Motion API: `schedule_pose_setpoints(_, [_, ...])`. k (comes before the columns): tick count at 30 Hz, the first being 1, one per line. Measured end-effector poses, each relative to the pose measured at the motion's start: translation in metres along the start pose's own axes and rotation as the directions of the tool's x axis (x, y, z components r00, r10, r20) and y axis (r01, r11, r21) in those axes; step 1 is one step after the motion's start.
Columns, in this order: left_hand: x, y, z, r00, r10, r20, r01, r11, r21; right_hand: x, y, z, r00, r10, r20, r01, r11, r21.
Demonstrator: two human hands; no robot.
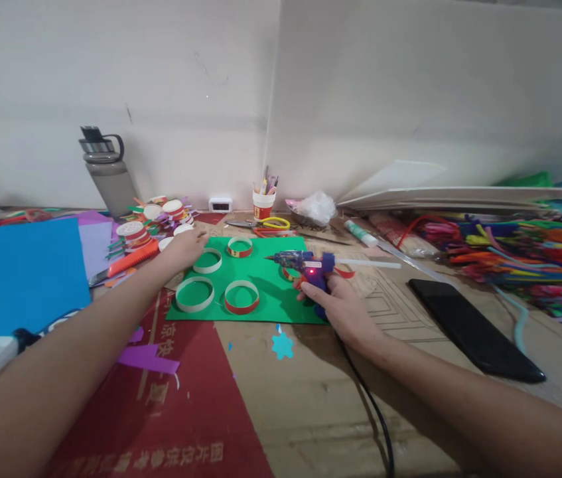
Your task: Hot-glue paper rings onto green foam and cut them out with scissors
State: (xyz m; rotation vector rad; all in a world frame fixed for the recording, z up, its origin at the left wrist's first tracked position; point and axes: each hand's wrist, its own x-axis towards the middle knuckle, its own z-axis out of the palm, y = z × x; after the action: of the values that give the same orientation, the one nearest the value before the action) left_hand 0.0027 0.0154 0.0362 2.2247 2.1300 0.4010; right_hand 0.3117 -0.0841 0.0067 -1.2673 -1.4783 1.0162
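Observation:
My right hand (345, 307) is wrapped round the handle of a blue hot glue gun (318, 261). A red light glows on its side, a white glue stick (367, 263) sticks out behind, and its nozzle points left over a green sheet (271, 275). My left hand (190, 251) is at the sheet's far left edge, beside white round discs (184, 228); its fingers are mostly hidden. On the sheet are several paper rings, among them a white ring (194, 295), a red-banded ring (241, 297) and a patterned ring (239, 247). Another ring is partly behind the glue gun.
A black phone (474, 328) lies at right, near many pipe cleaners (524, 252). An orange utility knife (134, 257), blue sheet (22, 275) and bottle (109, 176) are left. Yellow-handled scissors (275, 224) and a pen cup (263, 204) stand behind. A cord (375, 405) trails forward.

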Motion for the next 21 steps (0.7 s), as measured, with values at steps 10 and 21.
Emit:
schedule_pose_setpoints(10, [0.015, -0.016, 0.003, 0.995, 0.062, 0.081, -0.067, 0.996, 0.057, 0.000, 0.001, -0.001, 0.999, 0.015, 0.038, -0.014, 0.999, -0.039])
schedule_pose_setpoints(21, [0.044, -0.020, 0.022, 0.965, 0.234, 0.115, -0.240, 0.970, 0.041, -0.016, -0.002, -0.007, 0.999, 0.038, -0.004, -0.039, 0.999, -0.035])
